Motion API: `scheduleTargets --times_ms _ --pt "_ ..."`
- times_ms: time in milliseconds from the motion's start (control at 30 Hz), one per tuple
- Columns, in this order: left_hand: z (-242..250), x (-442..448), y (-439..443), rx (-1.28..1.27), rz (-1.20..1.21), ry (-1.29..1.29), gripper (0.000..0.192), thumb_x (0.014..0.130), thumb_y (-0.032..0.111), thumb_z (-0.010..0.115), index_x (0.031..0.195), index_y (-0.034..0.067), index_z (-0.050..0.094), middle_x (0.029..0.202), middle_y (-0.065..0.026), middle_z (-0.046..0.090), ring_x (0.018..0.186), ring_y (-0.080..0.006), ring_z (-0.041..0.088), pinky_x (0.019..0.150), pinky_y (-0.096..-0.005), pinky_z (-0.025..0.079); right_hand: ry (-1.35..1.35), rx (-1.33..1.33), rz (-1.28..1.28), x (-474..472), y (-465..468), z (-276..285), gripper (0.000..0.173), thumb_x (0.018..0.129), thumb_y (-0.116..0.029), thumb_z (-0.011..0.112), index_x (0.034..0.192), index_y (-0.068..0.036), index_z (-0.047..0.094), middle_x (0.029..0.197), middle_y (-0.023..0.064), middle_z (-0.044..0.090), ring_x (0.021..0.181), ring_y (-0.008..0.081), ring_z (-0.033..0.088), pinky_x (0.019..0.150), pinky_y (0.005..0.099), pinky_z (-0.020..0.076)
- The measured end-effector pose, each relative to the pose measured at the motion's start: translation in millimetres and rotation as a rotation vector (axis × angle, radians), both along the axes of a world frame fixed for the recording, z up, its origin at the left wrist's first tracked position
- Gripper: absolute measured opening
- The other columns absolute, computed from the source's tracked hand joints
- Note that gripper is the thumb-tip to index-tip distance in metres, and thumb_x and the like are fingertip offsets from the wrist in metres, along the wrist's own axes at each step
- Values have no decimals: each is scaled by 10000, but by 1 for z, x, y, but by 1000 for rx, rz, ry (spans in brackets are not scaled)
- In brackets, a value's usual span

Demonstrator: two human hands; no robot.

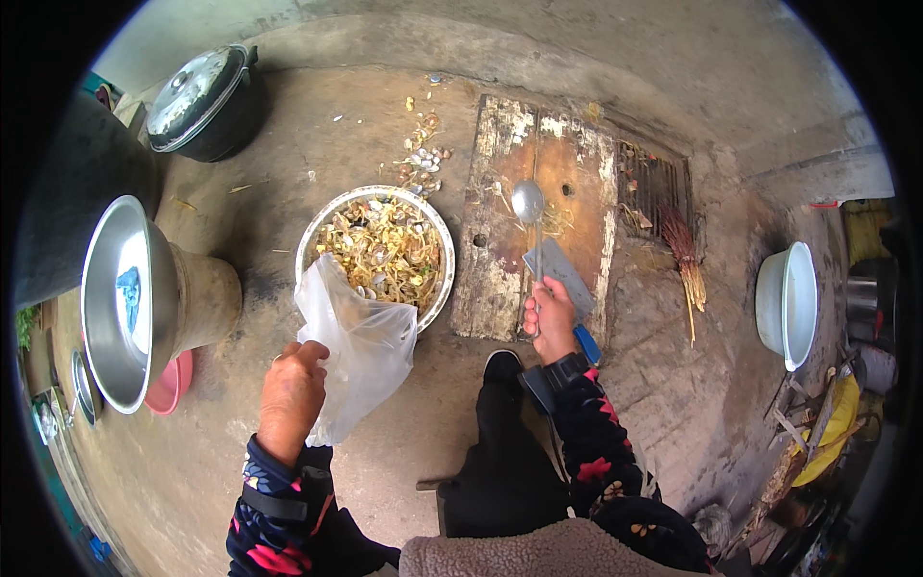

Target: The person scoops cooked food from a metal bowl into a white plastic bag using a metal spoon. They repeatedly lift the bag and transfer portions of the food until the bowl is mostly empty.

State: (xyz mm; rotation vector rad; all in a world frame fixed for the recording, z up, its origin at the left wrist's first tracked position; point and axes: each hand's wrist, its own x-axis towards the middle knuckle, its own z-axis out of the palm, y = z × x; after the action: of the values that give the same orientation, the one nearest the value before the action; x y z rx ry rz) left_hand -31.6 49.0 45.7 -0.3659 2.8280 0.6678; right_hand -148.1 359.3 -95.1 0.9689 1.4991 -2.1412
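My left hand grips the edge of a translucent plastic bag, whose far part lies over the near rim of a round basin. Chopped food scraps with shells fill the basin. In my right hand is the handle of a metal ladle, its bowl pointing away from me above a worn wooden board. Beneath the ladle and right hand, a cleaver blade rests on the board, with a blue handle beside my right wrist.
Shells and scraps litter the floor behind the basin. A lidded dark pot and a large metal bowl on a stand are at left. Right of the board are a floor grate, a twig brush and a pale basin.
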Motion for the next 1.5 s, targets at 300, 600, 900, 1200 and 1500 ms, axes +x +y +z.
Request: scheduleTargets --times_ms 300,600,900,1200,1500 --pt "1 5 -9 11 32 -15 165 709 -3 569 857 56 611 823 -171 581 774 -369 575 688 -420 469 17 -120 40 -28 -30 -7 263 888 -148 502 1132 -102 416 629 32 461 424 85 387 331 227 307" --pt "7 12 -17 23 36 5 177 703 -22 568 860 46 611 831 -172 585 777 -369 578 697 -416 471 69 -97 91 -10 -19 5 306 892 -157 504 1174 -95 404 649 42 483 427 85 400 328 228 306" --pt "7 16 -22 13 47 12 183 707 -8 576 874 54 615 861 -156 594 797 -364 584 705 -417 475 151 164 602 31 -38 15 337 878 -150 527 1210 -129 476 588 -12 459 387 53 370 302 208 286" --pt "7 17 -25 11 44 -15 182 705 -16 570 869 46 620 865 -168 596 805 -357 590 713 -410 481 126 203 710 58 -14 26 320 869 -149 540 1187 -135 520 568 -27 448 376 52 377 314 216 298" --pt "6 17 -21 12 46 4 178 708 -22 561 864 40 620 843 -176 599 789 -361 595 704 -405 484 97 428 805 25 -73 9 376 912 -177 466 1285 -156 425 568 -27 412 368 61 344 304 221 286"
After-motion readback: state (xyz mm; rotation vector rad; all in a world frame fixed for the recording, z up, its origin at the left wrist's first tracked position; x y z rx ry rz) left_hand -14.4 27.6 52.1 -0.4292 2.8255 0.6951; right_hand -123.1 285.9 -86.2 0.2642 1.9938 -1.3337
